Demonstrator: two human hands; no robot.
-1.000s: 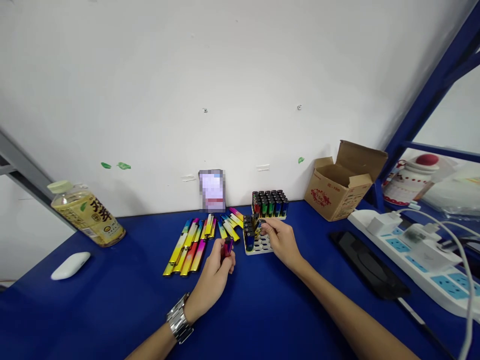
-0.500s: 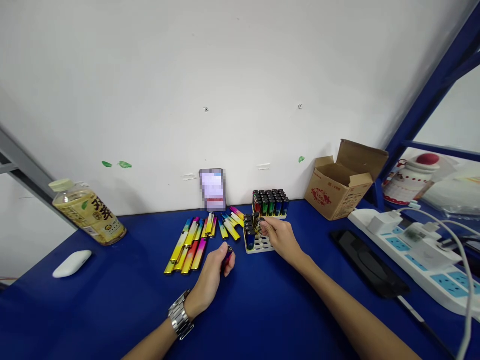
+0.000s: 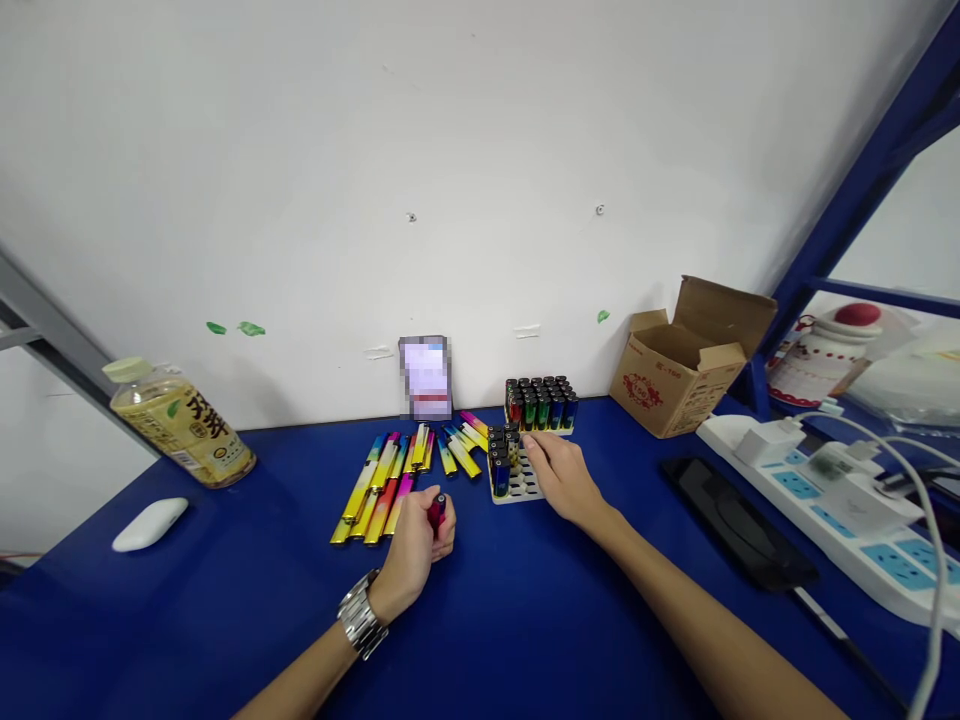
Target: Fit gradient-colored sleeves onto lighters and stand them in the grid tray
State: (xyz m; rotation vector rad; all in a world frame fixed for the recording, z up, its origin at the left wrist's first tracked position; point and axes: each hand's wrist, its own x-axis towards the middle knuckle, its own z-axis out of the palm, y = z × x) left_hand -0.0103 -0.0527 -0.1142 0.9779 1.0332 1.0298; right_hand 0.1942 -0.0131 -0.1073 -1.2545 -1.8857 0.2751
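My left hand [image 3: 415,545], with a metal watch on its wrist, is closed around a dark red lighter [image 3: 436,512] just in front of a row of yellow and rainbow lighters [image 3: 382,485] lying flat on the blue table. My right hand [image 3: 561,478] rests against the right side of a white slotted tray [image 3: 517,488] that holds several upright lighters [image 3: 501,458] along its left and far rows. Its fingers are curled at the tray's far right corner; what they pinch is hidden.
A second tray full of upright lighters [image 3: 541,404] stands by the wall. An open cardboard box [image 3: 685,358] sits at the right, with a black phone [image 3: 737,523] and a white power strip [image 3: 825,505] nearer. A tea bottle [image 3: 180,422] and white mouse [image 3: 150,523] are at the left.
My left hand drew back toward me and to the left with the dark red lighter. My right hand shifted slightly along the tray's right side.
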